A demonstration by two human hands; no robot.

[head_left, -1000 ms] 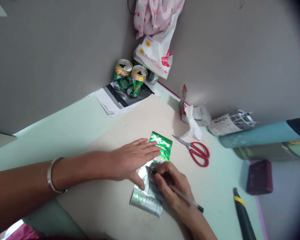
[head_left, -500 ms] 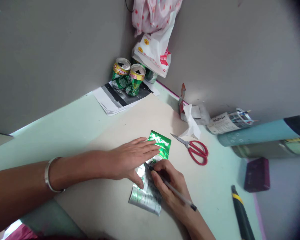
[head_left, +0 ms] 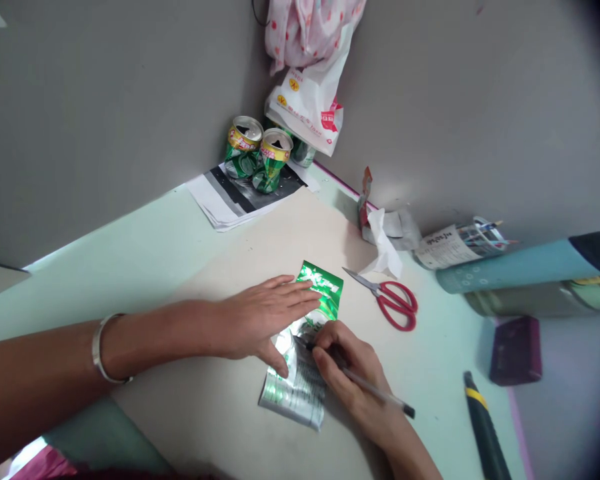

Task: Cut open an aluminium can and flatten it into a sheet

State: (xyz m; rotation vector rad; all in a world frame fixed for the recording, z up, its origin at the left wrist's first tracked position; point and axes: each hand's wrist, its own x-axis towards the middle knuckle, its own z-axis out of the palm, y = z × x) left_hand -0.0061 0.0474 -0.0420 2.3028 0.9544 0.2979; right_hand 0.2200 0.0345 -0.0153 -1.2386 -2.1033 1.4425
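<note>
A green and silver sheet of can metal (head_left: 295, 393) lies on the beige board (head_left: 220, 413), its lower edge slightly curled. Spread over its upper left part, my left hand (head_left: 265, 317) presses it with fingers apart. My right hand (head_left: 357, 373) grips a clear pen (head_left: 380, 393) with a black end, and the pen's tip rests near the middle of the sheet, beside my left thumb. Red-handled scissors (head_left: 397, 303) lie to the right of the sheet, blades partly apart.
Two crushed cans (head_left: 273, 160) stand on printed papers (head_left: 225, 200) at the back. Along the right are a tissue (head_left: 384, 247), a pen holder (head_left: 450, 247), a blue bottle (head_left: 510, 263), a dark red box (head_left: 516, 350) and a black-yellow cutter (head_left: 485, 427).
My right hand has shifted slightly right with the pen, whose back end now lies lower and further right. My left hand and the sheet look unmoved.
</note>
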